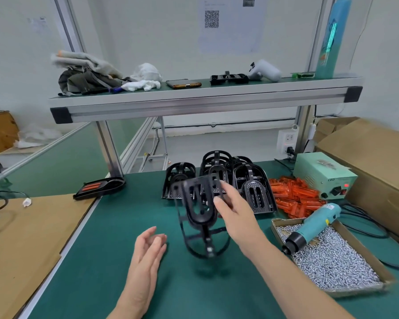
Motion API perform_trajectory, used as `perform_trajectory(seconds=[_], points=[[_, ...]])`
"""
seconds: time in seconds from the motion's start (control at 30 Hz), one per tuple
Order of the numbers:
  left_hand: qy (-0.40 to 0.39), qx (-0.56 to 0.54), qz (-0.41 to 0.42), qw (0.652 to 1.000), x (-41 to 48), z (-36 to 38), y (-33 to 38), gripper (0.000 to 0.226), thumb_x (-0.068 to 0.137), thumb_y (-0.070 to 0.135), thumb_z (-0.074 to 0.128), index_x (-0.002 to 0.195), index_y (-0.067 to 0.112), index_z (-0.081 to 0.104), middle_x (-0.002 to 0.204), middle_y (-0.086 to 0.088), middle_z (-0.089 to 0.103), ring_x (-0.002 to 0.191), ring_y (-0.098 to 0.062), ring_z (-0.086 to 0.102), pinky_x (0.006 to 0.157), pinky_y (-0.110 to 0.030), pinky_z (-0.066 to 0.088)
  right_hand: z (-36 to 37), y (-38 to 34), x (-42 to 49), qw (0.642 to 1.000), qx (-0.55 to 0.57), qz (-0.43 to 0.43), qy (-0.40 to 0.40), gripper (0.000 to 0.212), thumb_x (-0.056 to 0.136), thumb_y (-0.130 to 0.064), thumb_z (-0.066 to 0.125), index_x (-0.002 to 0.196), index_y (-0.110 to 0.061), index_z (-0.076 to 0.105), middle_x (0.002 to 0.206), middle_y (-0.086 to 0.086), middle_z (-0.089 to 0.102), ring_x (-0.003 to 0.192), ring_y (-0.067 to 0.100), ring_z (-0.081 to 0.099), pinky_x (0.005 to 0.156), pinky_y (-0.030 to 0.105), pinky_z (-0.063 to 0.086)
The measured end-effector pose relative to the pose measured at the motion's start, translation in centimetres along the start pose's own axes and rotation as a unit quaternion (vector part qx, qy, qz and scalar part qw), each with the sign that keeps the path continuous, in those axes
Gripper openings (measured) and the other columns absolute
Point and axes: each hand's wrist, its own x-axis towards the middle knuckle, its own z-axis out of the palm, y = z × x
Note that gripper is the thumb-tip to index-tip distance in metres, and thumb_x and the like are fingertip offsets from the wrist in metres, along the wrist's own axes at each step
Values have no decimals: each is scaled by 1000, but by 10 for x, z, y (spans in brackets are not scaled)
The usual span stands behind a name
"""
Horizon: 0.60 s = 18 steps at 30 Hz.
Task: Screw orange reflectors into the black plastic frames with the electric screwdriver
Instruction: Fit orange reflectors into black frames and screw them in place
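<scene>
Right hand (pixel 233 212) grip holds a blurred black frame (pixel 198 210) above the mat (pixel 101 261); left hand (pixel 148 254) grip open, empty.

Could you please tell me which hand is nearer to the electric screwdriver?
Right. The right hand, holding a black frame, is left of the electric screwdriver; the left hand is farther left, beyond that frame.

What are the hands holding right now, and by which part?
The right hand grips a black plastic frame by its upper right edge; blur hides the exact finger placement. The left hand is open and holds nothing.
</scene>
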Motion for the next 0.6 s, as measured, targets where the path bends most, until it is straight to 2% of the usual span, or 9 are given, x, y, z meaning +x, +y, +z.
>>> perform_trajectory(seconds=[0.07,0.17,0.3,0.37,0.4,0.5,0.53,0.6], points=[[-5,30,18,999,-2,0,0,37,88,26,57,124,18,60,120,-18,63,122,-27,60,104,-38,51,-3,-6,11,987,-135,-7,-91,44,105,-21,48,146,-36,51,137,-17,61,123,0,55,110,25,41],[-47,94,37,994,-7,4,0,37,87,28,60,124,22,62,121,-9,68,118,-28,62,102,-45,46,7,-9,18,928,-288,-41,-235,41,103,-22,51,144,-28,56,144,-9,57,132,7,51,115,27,35],[-64,160,42,984,-9,4,-1,34,86,28,64,120,25,64,115,-4,70,110,-24,64,98,-38,50,27,-1,19,853,-373,-53,-361,39,102,-25,54,141,-26,59,144,-3,59,132,14,51,110,25,35],[-62,194,47,978,-8,5,-2,29,89,20,66,117,29,65,105,-3,71,98,-22,65,89,-32,53,34,4,19,838,-383,-42,-387,39,102,-26,54,141,-27,59,143,-2,60,130,17,53,109,28,37],[-58,215,50,974,-8,5,-2,30,91,14,66,117,29,65,103,-3,72,95,-23,66,89,-33,53,36,6,20,837,-379,-35,-393,39,102,-27,54,141,-27,59,141,-1,61,129,17,53,109,29,39],[-58,272,63,958,-6,4,-4,29,93,8,66,112,31,68,106,0,74,100,-21,69,91,-35,53,37,11,20,841,-374,-29,-390,36,101,-29,55,136,-25,64,137,-2,64,125,17,56,108,32,41],[-61,285,65,954,-5,3,-5,28,93,10,66,109,33,69,104,1,75,98,-19,70,90,-34,54,37,12,19,840,-380,-34,-387,34,100,-30,56,132,-25,67,133,-2,67,122,17,58,106,32,43],[-62,301,59,950,-5,2,-6,24,93,13,68,105,34,71,98,-1,75,92,-22,70,88,-41,56,30,9,20,850,-391,-60,-348,28,98,-33,57,115,-21,75,114,-1,73,106,17,63,97,33,48]])
